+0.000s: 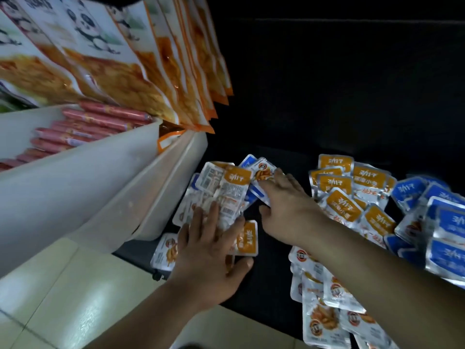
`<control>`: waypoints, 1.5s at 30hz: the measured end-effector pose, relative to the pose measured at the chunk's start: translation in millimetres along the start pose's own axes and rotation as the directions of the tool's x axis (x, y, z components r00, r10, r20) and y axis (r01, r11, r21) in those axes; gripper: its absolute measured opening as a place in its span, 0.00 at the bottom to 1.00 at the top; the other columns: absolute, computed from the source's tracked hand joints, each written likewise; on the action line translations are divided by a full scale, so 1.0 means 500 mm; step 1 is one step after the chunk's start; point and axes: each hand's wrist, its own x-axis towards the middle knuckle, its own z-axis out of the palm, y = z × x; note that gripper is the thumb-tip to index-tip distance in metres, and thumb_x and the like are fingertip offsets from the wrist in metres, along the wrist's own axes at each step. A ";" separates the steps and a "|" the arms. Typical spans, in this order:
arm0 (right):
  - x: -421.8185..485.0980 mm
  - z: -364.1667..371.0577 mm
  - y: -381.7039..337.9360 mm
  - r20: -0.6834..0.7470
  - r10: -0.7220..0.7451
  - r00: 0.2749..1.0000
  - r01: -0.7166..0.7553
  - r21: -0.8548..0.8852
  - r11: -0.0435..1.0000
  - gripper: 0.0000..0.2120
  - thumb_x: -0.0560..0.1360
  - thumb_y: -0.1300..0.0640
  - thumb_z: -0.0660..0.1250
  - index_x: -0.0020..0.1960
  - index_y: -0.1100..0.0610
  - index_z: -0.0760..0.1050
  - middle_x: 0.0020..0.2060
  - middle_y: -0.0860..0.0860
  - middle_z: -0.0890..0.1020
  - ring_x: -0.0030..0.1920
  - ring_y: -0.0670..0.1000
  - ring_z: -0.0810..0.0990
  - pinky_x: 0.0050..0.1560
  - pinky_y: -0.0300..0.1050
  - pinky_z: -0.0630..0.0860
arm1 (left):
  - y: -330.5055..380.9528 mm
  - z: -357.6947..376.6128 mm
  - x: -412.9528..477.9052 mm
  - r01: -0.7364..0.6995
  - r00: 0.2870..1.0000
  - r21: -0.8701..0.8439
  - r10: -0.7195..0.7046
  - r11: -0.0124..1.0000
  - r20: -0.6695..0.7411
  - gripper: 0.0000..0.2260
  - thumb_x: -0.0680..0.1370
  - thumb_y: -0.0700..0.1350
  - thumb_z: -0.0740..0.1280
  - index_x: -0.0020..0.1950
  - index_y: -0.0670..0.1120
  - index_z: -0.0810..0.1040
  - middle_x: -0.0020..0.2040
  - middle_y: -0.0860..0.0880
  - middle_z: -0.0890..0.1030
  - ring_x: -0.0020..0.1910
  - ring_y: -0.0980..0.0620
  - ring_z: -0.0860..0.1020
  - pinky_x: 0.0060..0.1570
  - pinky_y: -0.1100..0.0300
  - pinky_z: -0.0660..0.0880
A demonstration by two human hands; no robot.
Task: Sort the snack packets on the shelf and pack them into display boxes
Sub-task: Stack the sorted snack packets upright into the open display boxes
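Your left hand (208, 250) lies flat with its fingers spread and straight, pressing down on a loose heap of mixed packets (226, 187) at the left end of the dark shelf (274, 285), close to its front edge. It grips nothing. In that heap, orange-labelled, blue-labelled and printed-back packets overlap at all angles. 1 orange-labelled packet (247, 238) pokes out from under your fingers on the right.

Your right hand (286, 210) reaches across just beside the left one, released, with its fingers stretched forward. The fingertips rest on a packet (263, 172) at the far side of the same heap, and the thumb is held apart below.

To the right of your forearm, a group of orange packets (352, 192) lies in overlapping rows toward the middle of the shelf. A group of blue packets (442, 222) lies at the right end, touching them. More packets showing the food picture (324, 313) are piled along the front edge, under your right arm.

Left of the shelf stands a white display box (75, 187) holding red sausages (95, 122). Panda-printed pouches (100, 59) hang above it. Pale floor tiles (63, 285) show below.
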 end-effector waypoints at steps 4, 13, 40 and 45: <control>0.016 0.021 -0.018 0.034 -0.005 0.999 0.007 -0.055 0.998 0.38 0.81 0.52 0.65 0.84 0.47 0.47 0.84 0.51 0.46 0.83 0.59 0.46 0.80 0.56 0.59 | -0.013 0.018 -0.014 -0.022 0.996 -0.094 0.014 0.995 -0.087 0.29 0.78 0.70 0.41 0.79 0.72 0.39 0.83 0.50 0.32 0.82 0.40 0.32 0.80 0.39 0.41; -0.095 0.092 -0.023 -0.052 -0.133 0.990 0.130 -0.060 0.990 0.32 0.81 0.42 0.58 0.82 0.43 0.53 0.81 0.46 0.58 0.73 0.57 0.63 0.69 0.51 0.72 | -0.060 0.046 -0.011 -0.153 0.892 -0.121 0.084 0.981 -0.445 0.18 0.78 0.50 0.64 0.68 0.59 0.76 0.78 0.42 0.71 0.79 0.33 0.64 0.71 0.26 0.63; -0.121 0.047 -0.018 -0.014 -0.094 0.995 0.095 0.223 0.970 0.14 0.83 0.48 0.61 0.68 0.40 0.72 0.57 0.42 0.82 0.38 0.42 0.77 0.35 0.39 0.71 | 0.046 -0.125 -0.031 0.113 0.901 -0.973 -0.434 0.202 0.015 0.06 0.83 0.43 0.69 0.54 0.52 0.85 0.48 0.51 0.88 0.45 0.50 0.87 0.40 0.54 0.84; -0.160 0.014 -0.021 -0.034 0.176 0.984 -0.065 0.847 0.527 0.10 0.83 0.59 0.63 0.53 0.52 0.83 0.46 0.51 0.87 0.47 0.56 0.87 0.50 0.60 0.84 | 0.093 -0.116 -0.039 0.138 0.924 -0.990 -0.360 0.001 0.129 0.07 0.80 0.40 0.72 0.57 0.47 0.82 0.49 0.48 0.88 0.46 0.47 0.87 0.38 0.57 0.82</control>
